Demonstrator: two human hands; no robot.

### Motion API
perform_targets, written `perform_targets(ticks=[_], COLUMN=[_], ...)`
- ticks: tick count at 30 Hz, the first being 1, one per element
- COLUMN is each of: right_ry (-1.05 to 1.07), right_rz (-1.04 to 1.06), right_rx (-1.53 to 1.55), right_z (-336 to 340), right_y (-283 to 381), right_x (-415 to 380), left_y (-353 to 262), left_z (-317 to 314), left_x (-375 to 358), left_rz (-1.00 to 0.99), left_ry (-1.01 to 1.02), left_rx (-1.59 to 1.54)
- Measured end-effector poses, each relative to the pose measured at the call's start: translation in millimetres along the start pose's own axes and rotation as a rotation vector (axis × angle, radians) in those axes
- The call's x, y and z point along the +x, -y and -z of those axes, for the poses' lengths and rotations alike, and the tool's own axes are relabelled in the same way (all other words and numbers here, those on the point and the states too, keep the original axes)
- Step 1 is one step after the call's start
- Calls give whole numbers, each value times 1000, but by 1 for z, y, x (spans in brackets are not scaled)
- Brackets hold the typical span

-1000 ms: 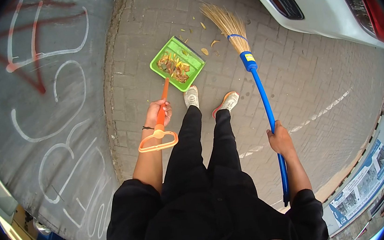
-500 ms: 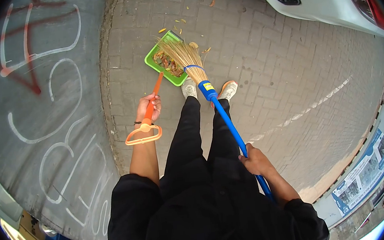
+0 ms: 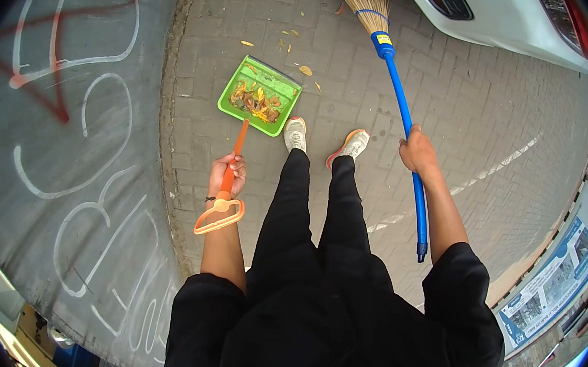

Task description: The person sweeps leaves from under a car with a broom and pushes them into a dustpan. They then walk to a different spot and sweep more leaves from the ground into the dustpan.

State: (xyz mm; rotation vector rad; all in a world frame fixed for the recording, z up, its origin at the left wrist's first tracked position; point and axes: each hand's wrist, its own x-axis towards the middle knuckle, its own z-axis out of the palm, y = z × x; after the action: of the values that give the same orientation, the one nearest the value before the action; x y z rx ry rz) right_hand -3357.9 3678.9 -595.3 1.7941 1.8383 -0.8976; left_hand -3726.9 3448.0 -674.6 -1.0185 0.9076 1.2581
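On brick paving, broom point(image 3: 399, 93), green dustpan point(image 3: 260, 97), graffiti unreadable

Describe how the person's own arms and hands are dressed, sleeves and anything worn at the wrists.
Both arms come out of short black sleeves that end near the elbows, leaving the forearms bare. The left hand has a thin dark band around its wrist. The right hand wears no glove and no visible band or watch. No rings can be made out on the fingers.
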Motion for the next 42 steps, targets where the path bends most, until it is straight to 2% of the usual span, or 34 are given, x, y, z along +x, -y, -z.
perform_targets(ticks=[4, 8, 13, 16, 19, 22, 26, 28, 31, 32, 34, 36, 38, 42], right_ry=[55, 272, 520, 592, 568, 402, 152, 130, 123, 171, 293, 421, 607, 641], right_rz=[-13, 37, 142, 118, 80, 157, 277, 232, 259, 294, 192, 249, 278, 162], right_rx=[33, 33, -74, -90, -114, -115, -224, -271, -369, -451, -416, -460, -334, -277], right_z=[-61, -95, -60, -18, 18, 24, -8, -31, -73, -82, -76, -51, -16, 38], right_y=[23, 29, 24, 31, 45, 58, 93, 118, 116, 108, 93, 71, 50, 38], right_x=[18, -72, -163, -192, -190, -148, -57, -20, -12, -28, -72, -108, -128, -160], left_y=[-6, -11, -11, -9, -2, 8, 19, 25, 27, 24, 26, 19, 21, 17], left_z=[23, 45, 58, 59, 58, 61, 79, 82, 90, 91, 97, 100, 106, 106], left_x=[11, 20, 25, 25, 12, -3, -7, -6, -1, 1, -4, -3, -3, -7], left_rz=[6, -8, 16, -16, -46, -65, -72, -72, -80, -80, -71, -65, -57, -69], left_ry=[50, 63, 100, 90, 104, 95, 123, 122, 126, 130, 122, 115, 106, 122], left_rx=[-123, -212, -298, -339, -305, -339, -457, -532, -619, -626, -645, -631, -602, -456])
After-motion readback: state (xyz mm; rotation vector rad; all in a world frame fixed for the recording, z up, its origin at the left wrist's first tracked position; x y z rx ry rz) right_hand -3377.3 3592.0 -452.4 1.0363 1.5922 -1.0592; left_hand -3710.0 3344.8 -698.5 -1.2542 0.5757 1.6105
